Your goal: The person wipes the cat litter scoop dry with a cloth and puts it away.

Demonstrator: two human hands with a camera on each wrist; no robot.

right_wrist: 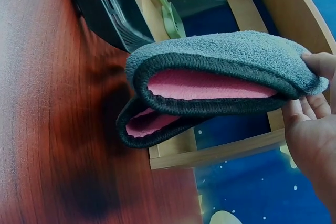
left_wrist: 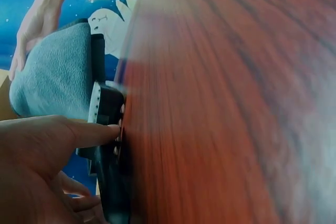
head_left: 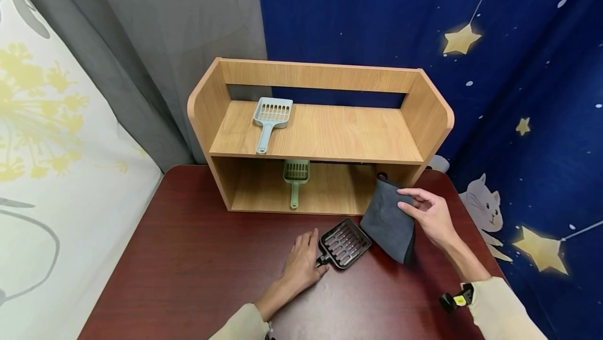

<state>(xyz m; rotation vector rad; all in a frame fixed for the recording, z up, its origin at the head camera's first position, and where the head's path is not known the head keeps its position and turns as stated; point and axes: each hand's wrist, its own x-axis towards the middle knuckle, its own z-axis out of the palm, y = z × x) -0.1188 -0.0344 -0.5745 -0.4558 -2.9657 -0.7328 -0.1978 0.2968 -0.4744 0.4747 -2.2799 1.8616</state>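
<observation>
My left hand [head_left: 302,261] rests low over the table at the handle of a black slotted litter scoop [head_left: 346,243]; in the left wrist view the handle lies between thumb and fingers. The palm hides part of that handle. At the shelf's right front, my right hand [head_left: 431,216] pinches the upper edge of a folded grey cloth [head_left: 388,219]. The right wrist view shows the cloth's pink inner side and dark stitched border [right_wrist: 210,109]. The cloth hangs just right of the black scoop.
A two-level wooden shelf [head_left: 320,158] stands at the back of the dark red table [head_left: 198,267]. On its upper level lies a light blue litter scoop [head_left: 274,115]; a green litter scoop [head_left: 296,175] is on the lower level. Curtains [head_left: 353,15] hang behind.
</observation>
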